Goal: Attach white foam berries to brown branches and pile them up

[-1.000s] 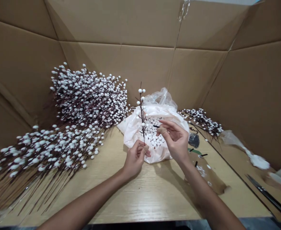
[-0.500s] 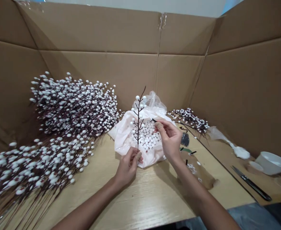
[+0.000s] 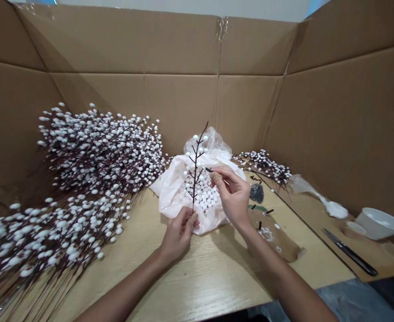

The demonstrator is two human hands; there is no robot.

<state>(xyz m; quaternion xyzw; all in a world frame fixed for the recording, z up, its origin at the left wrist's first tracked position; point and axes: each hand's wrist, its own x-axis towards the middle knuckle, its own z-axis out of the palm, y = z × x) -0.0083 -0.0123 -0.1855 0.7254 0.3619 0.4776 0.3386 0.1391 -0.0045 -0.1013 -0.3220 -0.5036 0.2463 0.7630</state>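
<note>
My left hand [image 3: 180,232] pinches the lower end of a brown twig [image 3: 194,179], which stands upright with short side branches and a few white berries near its top. My right hand [image 3: 232,192] is closed on a small black stick [image 3: 208,170], its tip close to the twig's right side. Behind both hands lies an opened pale plastic bag [image 3: 168,197] holding many loose white berries [image 3: 208,197].
Bundles of white-berried stems [image 3: 106,152] fill the left side, with a smaller bundle [image 3: 267,165] at back right. On the right are a knife [image 3: 349,252], a white bowl [image 3: 380,226] and a spoon [image 3: 336,209]. Cardboard walls [image 3: 133,44] surround the table.
My right hand has moved left, bringing the black stick closer to the twig. The twig's top leans slightly more to the right. The view has shifted a little.
</note>
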